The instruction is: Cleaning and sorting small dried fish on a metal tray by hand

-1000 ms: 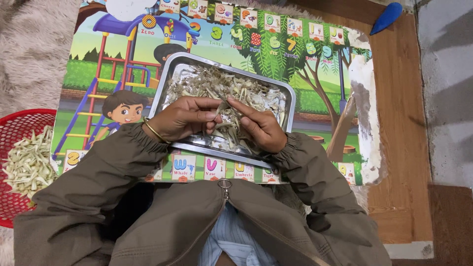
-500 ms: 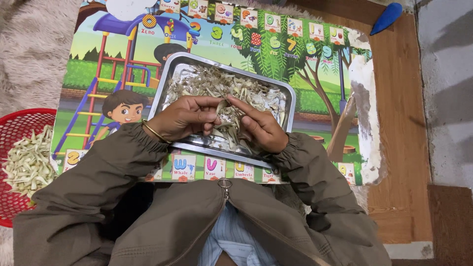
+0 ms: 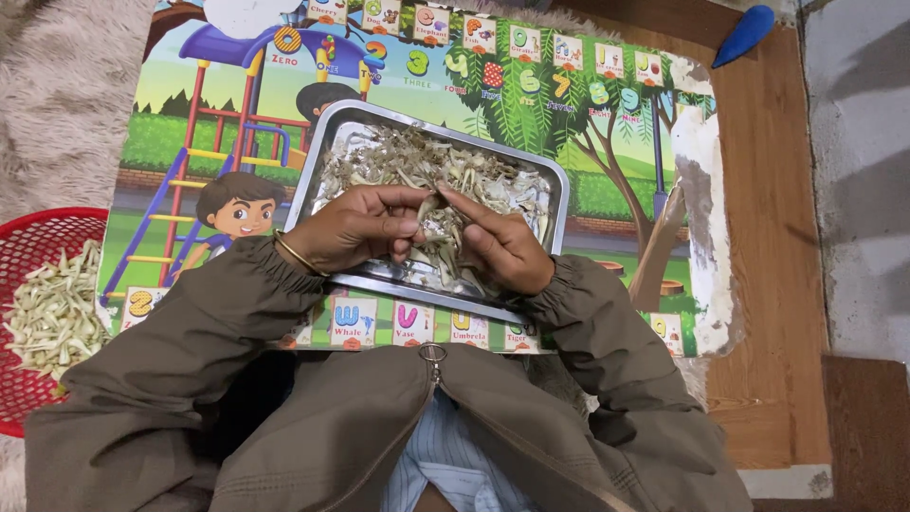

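— Head view, what do I have?
— I see the left hand (image 3: 355, 228) and right hand (image 3: 502, 251) pinching one pale dried pod (image 3: 431, 210) between fingertips; it hangs over the rectangular steel tray (image 3: 559, 190) of husks; red plastic basket (image 3: 38, 237) at left.

Metal tray (image 3: 559, 204) on colourful picture mat (image 3: 607, 142)

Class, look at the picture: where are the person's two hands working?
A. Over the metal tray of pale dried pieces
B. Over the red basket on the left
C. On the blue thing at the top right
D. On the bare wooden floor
A: the left hand and the right hand meet above the metal tray, pinching one of the pale pieces between them.
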